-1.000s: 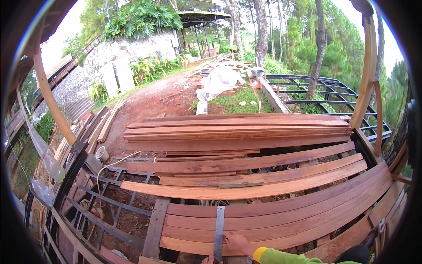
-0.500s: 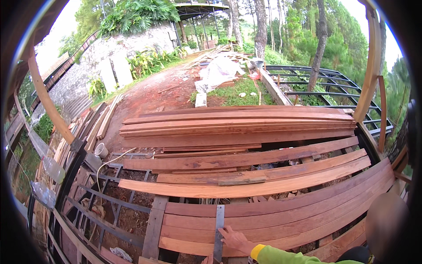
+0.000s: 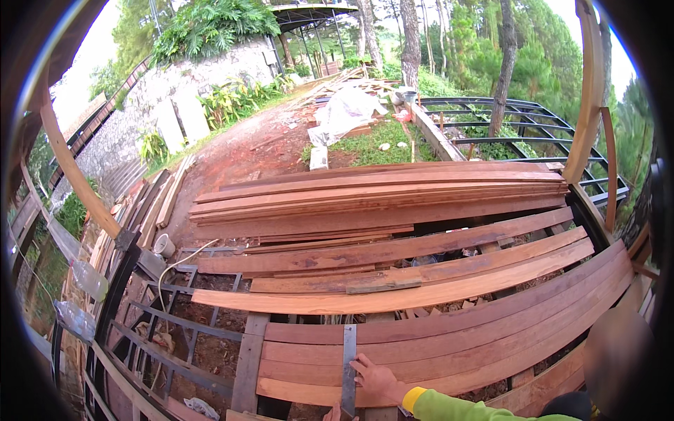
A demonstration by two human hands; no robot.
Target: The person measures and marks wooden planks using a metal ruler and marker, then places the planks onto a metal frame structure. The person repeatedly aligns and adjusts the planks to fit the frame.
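A long flat steel ruler (image 3: 349, 358) lies across several reddish-brown deck boards (image 3: 449, 358), crossing their seams near their left ends. From the right comes my right hand (image 3: 378, 381), below a green sleeve with a yellow cuff. Its bent fingers press on the ruler's right edge, holding it against the wood. My left hand (image 3: 333, 413) barely shows at the lower edge, beside the ruler's near end; most of it is cut off, so its grip cannot be made out.
Beyond lie loose planks (image 3: 393, 298) and a stack of long boards (image 3: 379, 200). At left, a dark metal frame (image 3: 189, 372) stands over bare soil with open gaps. A pale hose (image 3: 165, 270) and a bucket (image 3: 164, 245) are near it. Another person (image 3: 618, 358) is at the right edge.
The view has shifted slightly. My right hand stays at the ruler's right edge, and the ruler keeps nearly the same place on the boards.
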